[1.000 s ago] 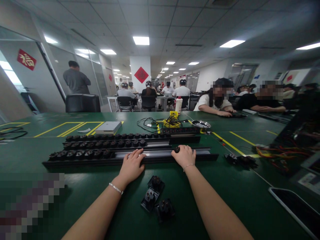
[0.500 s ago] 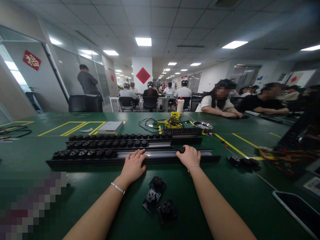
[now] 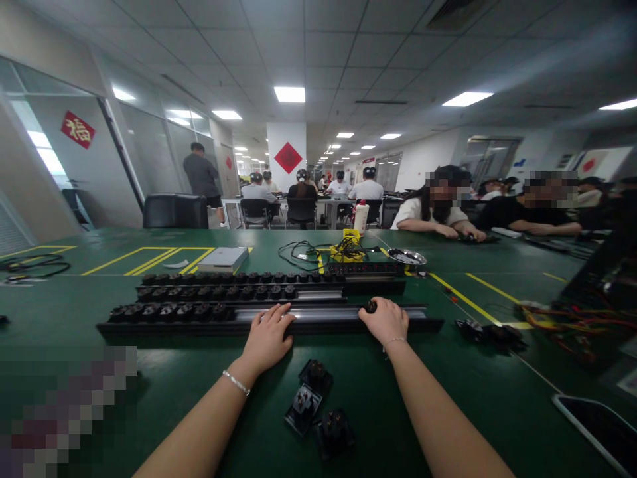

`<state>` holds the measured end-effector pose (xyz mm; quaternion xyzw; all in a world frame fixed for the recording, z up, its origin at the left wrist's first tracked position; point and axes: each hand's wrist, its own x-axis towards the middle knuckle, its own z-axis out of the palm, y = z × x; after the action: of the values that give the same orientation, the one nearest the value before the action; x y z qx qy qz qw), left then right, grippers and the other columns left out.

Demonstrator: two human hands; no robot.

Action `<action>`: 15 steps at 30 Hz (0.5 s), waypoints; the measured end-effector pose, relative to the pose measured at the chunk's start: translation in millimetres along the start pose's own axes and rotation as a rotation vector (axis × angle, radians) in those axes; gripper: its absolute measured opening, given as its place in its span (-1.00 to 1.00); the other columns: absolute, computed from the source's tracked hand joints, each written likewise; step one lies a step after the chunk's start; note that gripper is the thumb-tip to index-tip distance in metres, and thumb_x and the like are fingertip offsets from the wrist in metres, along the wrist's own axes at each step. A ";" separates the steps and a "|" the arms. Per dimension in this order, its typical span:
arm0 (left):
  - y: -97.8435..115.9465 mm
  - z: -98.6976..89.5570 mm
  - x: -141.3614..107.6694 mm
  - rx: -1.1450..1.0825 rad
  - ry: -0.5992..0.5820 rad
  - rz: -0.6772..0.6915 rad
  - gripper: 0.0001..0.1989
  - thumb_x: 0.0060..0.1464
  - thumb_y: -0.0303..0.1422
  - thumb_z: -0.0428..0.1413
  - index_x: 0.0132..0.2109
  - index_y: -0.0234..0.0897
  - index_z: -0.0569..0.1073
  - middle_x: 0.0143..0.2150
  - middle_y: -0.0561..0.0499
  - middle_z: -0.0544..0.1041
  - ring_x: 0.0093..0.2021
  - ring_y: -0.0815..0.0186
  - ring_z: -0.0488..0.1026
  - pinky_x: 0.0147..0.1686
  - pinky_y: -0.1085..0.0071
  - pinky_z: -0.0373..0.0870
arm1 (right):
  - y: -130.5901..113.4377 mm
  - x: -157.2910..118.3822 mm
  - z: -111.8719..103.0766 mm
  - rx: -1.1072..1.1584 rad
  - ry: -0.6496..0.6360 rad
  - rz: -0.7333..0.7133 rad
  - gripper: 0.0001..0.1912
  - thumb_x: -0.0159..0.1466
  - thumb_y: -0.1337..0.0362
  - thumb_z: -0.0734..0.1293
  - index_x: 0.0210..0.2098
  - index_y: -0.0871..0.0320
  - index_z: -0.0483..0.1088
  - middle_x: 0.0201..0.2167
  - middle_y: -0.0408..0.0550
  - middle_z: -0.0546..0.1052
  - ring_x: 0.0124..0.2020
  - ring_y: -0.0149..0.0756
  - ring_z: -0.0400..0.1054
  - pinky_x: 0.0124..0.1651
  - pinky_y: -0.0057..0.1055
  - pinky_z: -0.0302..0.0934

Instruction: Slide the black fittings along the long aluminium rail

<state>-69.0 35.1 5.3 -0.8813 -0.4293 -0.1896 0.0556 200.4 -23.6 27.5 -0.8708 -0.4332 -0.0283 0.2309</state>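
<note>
The nearest long black rail (image 3: 318, 317) lies crosswise on the table, its pale inner channel bare along the middle. A row of black socket modules (image 3: 164, 312) fills its left part. My left hand (image 3: 269, 335) rests on the rail's near edge and channel, fingers extended and somewhat apart. Toward the rail's right end, my right hand (image 3: 388, 322) has its fingers curled round a black module (image 3: 371, 307), mostly covered by the fingers. On the table between my forearms lie three loose black modules (image 3: 303, 405) with metal pins.
Behind stand more black rails (image 3: 373, 288) with modules. Farther back are a grey box (image 3: 223, 259), a yellow holder (image 3: 352, 236) with black cables, and a metal bowl (image 3: 407, 257). Right are black parts (image 3: 490, 335), loose wires (image 3: 562, 315) and a phone-like slab (image 3: 597, 425). Co-workers sit beyond.
The view has shifted slightly, so the scene sits a little lower and to the right. Both my hands keep about the same places on the rail. A co-worker's hands have moved apart.
</note>
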 end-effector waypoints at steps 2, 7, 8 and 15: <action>0.3 -0.2 -0.2 0.000 0.005 -0.001 -0.58 -0.04 -0.36 0.01 0.03 -0.01 0.34 0.27 0.10 0.20 0.26 0.20 0.08 0.16 0.11 0.03 | 3.3 2.2 -1.6 0.003 -0.014 -0.010 -0.53 0.09 0.08 0.19 -0.05 0.12 0.34 -0.03 0.03 0.42 0.06 -0.14 0.18 0.11 -0.17 -0.09; 1.0 -1.4 -0.7 -0.005 -0.002 -0.005 -0.58 -0.04 -0.35 0.01 0.03 0.00 0.33 0.27 0.11 0.19 0.26 0.19 0.07 0.16 0.10 0.03 | 8.9 2.3 0.2 -0.007 0.018 -0.035 -0.48 0.10 0.08 0.17 0.01 0.14 0.31 0.00 0.03 0.41 0.09 -0.13 0.15 0.15 -0.19 -0.14; 1.2 -1.5 -0.7 -0.004 0.000 -0.005 -0.58 -0.04 -0.35 0.01 0.02 0.00 0.33 0.27 0.11 0.20 0.26 0.19 0.08 0.16 0.10 0.03 | 9.5 2.0 1.1 -0.011 0.027 -0.035 -0.47 0.10 0.08 0.17 0.02 0.15 0.30 0.02 0.03 0.40 0.11 -0.13 0.14 0.16 -0.19 -0.15; 1.8 -1.7 0.0 -0.008 -0.008 -0.019 -0.57 -0.06 -0.37 0.02 0.02 -0.01 0.34 0.26 0.09 0.22 0.26 0.19 0.08 0.17 0.11 0.02 | 11.2 2.7 3.7 -0.050 0.025 -0.022 -0.43 0.09 0.05 0.18 0.04 0.16 0.29 0.06 0.06 0.36 0.16 -0.09 0.06 0.16 -0.15 -0.15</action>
<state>-68.1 33.4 6.9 -0.8780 -0.4373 -0.1882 0.0487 210.1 -25.9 20.7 -0.8711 -0.4388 -0.0527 0.2141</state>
